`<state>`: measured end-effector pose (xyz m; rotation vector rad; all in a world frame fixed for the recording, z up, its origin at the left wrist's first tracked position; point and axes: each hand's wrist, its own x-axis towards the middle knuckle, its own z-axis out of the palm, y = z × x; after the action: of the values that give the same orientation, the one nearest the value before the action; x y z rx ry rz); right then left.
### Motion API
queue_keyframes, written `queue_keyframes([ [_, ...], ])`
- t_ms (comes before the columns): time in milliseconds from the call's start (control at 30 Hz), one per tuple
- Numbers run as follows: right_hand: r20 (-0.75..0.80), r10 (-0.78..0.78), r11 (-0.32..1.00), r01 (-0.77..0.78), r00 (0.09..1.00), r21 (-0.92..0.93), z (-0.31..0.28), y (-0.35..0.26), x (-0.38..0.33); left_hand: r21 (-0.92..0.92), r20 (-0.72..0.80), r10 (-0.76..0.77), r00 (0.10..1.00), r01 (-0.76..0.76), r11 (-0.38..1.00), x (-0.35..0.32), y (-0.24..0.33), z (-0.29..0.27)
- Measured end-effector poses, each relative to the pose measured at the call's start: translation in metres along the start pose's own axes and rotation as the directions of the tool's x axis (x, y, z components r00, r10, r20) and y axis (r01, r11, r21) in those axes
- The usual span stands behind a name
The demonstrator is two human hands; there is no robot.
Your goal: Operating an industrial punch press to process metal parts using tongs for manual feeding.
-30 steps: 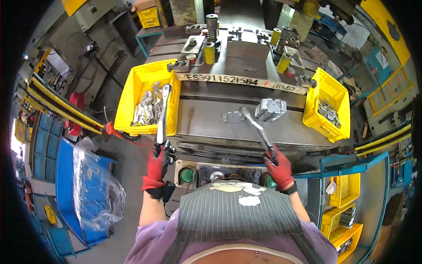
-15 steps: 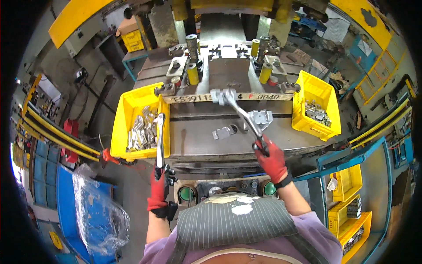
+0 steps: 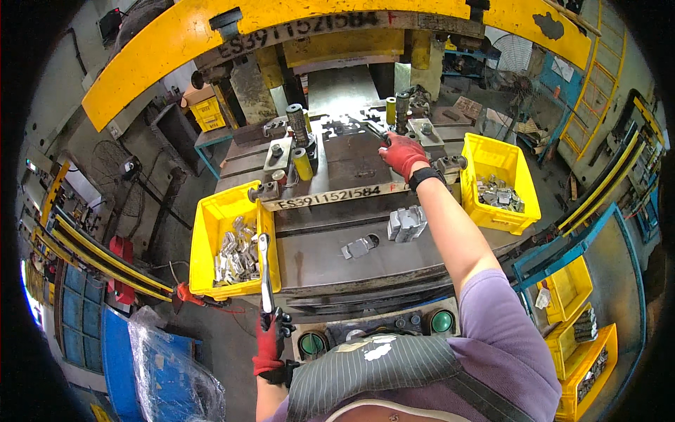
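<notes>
Reach seems why (my guess): left grip (image 3: 268, 344) curls tightly round a long silver tool (image 3: 266, 273) over the yellow bin (image 3: 204, 239), right grip (image 3: 404, 156) round a second tool (image 3: 377, 129) above the press bed (image 3: 348, 158).

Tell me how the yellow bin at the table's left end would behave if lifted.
The yellow bin would probably feel heavy, since metal parts are heaped in it. Its walls stand without sagging, so it should stay fairly stiff. The parts lie jumbled and look loose, so they would likely shift if it tilted.
</notes>
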<state>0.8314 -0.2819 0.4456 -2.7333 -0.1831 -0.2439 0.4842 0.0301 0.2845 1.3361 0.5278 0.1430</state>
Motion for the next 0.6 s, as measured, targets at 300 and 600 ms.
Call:
queue_keyframes([
  [300,-0.043,0.062,0.989,-0.056,0.997,0.134,0.013,-0.007,-0.011,-0.042,-0.026,0.049,0.998,-0.05,0.998,0.002,0.007,0.009],
  [600,0.026,0.012,0.996,-0.014,1.0,0.091,0.017,-0.014,-0.006,-0.027,0.05,0.058,0.997,-0.057,0.998,0.005,0.002,0.018],
])
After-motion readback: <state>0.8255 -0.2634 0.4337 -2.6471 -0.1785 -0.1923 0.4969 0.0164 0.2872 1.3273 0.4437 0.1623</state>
